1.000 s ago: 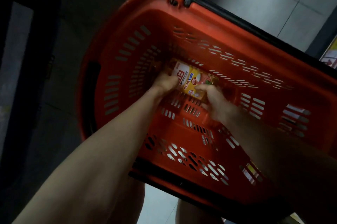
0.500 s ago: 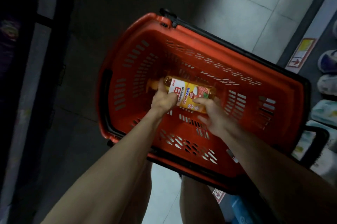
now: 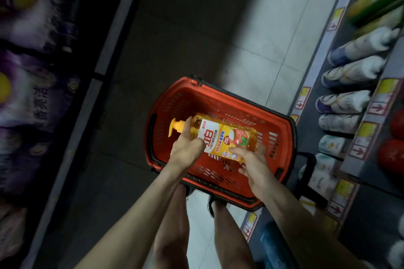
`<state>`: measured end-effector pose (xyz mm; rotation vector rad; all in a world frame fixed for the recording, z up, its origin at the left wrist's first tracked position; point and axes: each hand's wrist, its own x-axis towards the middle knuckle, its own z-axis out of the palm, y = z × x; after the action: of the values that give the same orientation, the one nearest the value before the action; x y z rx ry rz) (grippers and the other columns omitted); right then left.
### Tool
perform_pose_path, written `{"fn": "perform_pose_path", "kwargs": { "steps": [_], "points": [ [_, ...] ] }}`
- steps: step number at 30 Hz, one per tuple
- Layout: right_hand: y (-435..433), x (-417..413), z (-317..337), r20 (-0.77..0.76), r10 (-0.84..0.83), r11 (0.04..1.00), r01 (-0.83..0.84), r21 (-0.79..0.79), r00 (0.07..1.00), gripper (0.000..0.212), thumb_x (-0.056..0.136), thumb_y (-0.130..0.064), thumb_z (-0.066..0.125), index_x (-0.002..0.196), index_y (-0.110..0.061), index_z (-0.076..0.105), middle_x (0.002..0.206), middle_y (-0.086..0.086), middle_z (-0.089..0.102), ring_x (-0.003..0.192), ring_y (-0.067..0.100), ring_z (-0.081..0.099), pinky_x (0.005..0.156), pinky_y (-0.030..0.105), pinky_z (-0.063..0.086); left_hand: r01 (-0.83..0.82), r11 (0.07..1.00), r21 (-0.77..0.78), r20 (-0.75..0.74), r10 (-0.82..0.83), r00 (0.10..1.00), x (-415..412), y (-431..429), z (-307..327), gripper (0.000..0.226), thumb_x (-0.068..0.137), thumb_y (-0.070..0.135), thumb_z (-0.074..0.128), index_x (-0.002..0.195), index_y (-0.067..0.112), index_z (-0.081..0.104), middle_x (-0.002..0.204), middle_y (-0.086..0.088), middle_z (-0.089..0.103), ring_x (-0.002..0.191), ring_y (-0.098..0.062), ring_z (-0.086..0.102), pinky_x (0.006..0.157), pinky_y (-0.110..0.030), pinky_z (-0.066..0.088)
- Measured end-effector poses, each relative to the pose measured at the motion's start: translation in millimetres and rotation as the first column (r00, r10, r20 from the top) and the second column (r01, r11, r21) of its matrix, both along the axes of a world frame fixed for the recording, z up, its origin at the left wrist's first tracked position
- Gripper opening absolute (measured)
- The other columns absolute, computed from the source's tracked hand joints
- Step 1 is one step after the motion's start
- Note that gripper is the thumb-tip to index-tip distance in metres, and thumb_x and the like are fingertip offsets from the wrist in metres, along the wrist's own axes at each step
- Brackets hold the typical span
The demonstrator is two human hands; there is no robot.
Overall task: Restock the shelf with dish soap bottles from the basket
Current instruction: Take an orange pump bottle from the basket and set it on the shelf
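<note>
Holding dish soap bottle (image 3: 220,137) above basket (image 3: 284,128) | axis 9-to-3, pump at 9 o'clock | left hand (image 3: 185,148) grips shoulder, right hand (image 3: 251,159) grips base | shelf (image 3: 317,67) at 3 o'clock, right nearer

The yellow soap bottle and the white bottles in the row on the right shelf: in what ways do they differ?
Colour: the yellow soap bottle is clear amber with a yellow pump; the white bottles are opaque with blue ends.
Place: the yellow soap bottle is held by the left hand and right hand over the red basket; the white bottles sit untouched on the shelf.
Both are bottled store goods.
</note>
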<state>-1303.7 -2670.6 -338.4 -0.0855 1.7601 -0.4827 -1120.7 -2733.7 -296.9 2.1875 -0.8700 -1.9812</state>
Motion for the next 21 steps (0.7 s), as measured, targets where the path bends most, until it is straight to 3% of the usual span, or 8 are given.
{"fn": "perform_pose_path", "kwargs": {
  "steps": [3, 5, 8, 11, 14, 17, 21],
  "points": [
    [-5, -5, 54, -0.004, 0.055, 0.997, -0.055, -0.058, 0.998, 0.069, 0.083, -0.03, 0.085, 0.133, -0.037, 0.037, 0.101, -0.012, 0.075, 0.082, 0.002, 0.074, 0.06, 0.023, 0.054, -0.018, 1.0, -0.02, -0.047, 0.017, 0.999, 4, -1, 53, 0.105, 0.071, 0.033, 0.056, 0.166, 0.047, 0.013, 0.12, -0.002, 0.074, 0.108, -0.027, 0.073, 0.101, -0.053, 0.058],
    [-8, -9, 90, -0.006, 0.066, 0.994, -0.066, -0.086, 0.998, 0.071, 0.082, -0.034, 0.085, 0.134, -0.036, 0.035, 0.113, -0.005, 0.073, 0.094, 0.014, 0.076, 0.072, 0.036, 0.06, -0.02, 0.999, -0.026, -0.063, 0.018, 0.998, 6, -2, 89, 0.105, 0.073, 0.032, 0.057, 0.165, 0.049, 0.012, 0.122, -0.003, 0.075, 0.109, -0.027, 0.074, 0.1, -0.053, 0.059],
    [-14, -13, 142, -0.013, 0.111, 0.982, -0.112, -0.153, 0.994, 0.066, 0.085, -0.036, 0.082, 0.13, -0.034, 0.034, 0.111, 0.0, 0.074, 0.09, 0.019, 0.079, 0.081, 0.044, 0.064, -0.028, 0.999, -0.037, -0.033, 0.027, 0.999, 8, -3, 147, 0.105, 0.071, 0.031, 0.057, 0.164, 0.053, 0.014, 0.116, 0.006, 0.074, 0.102, -0.018, 0.074, 0.087, -0.042, 0.062],
    [-23, -16, 191, -0.082, 0.159, 0.958, -0.174, -0.23, 0.984, 0.063, 0.084, -0.038, 0.084, 0.126, -0.032, 0.037, 0.109, 0.001, 0.073, 0.081, 0.014, 0.079, 0.073, 0.037, 0.062, -0.019, 0.998, -0.058, -0.005, 0.019, 1.0, 11, -3, 202, 0.103, 0.073, 0.033, 0.059, 0.164, 0.055, 0.014, 0.109, 0.014, 0.067, 0.096, -0.013, 0.068, 0.078, -0.034, 0.057],
    [-27, -19, 237, -0.146, 0.164, 0.93, -0.202, -0.307, 0.976, 0.06, 0.083, -0.04, 0.087, 0.124, -0.034, 0.044, 0.108, -0.005, 0.072, 0.076, 0.008, 0.078, 0.066, 0.032, 0.06, -0.042, 0.992, -0.116, -0.008, 0.041, 0.999, 16, 2, 251, 0.093, 0.088, 0.028, 0.063, 0.164, 0.053, 0.015, 0.11, 0.025, 0.05, 0.092, -0.006, 0.059, 0.071, -0.027, 0.052],
    [-29, -20, 282, -0.16, 0.174, 0.893, -0.224, -0.391, 0.972, 0.054, 0.08, -0.041, 0.089, 0.113, -0.039, 0.046, 0.105, -0.003, 0.075, 0.076, 0.01, 0.079, 0.059, 0.027, 0.06, -0.056, 0.985, -0.164, -0.033, 0.051, 0.998, 21, 9, 296, 0.087, 0.1, 0.015, 0.061, 0.165, 0.05, 0.015, 0.14, 0.008, 0.055, 0.112, -0.016, 0.061, 0.094, -0.037, 0.053],
    [-32, -23, 341, -0.144, 0.222, 0.837, -0.264, -0.478, 0.964, 0.068, 0.067, -0.053, 0.093, 0.116, -0.04, 0.048, 0.101, 0.004, 0.081, 0.084, 0.022, 0.081, 0.077, 0.044, 0.064, -0.123, 0.968, -0.218, -0.085, 0.107, 0.991, 27, 22, 356, 0.088, 0.1, 0.014, 0.062, 0.166, 0.048, 0.014, 0.142, 0.007, 0.054, 0.125, -0.02, 0.052, 0.111, -0.041, 0.041]
  ]
}}
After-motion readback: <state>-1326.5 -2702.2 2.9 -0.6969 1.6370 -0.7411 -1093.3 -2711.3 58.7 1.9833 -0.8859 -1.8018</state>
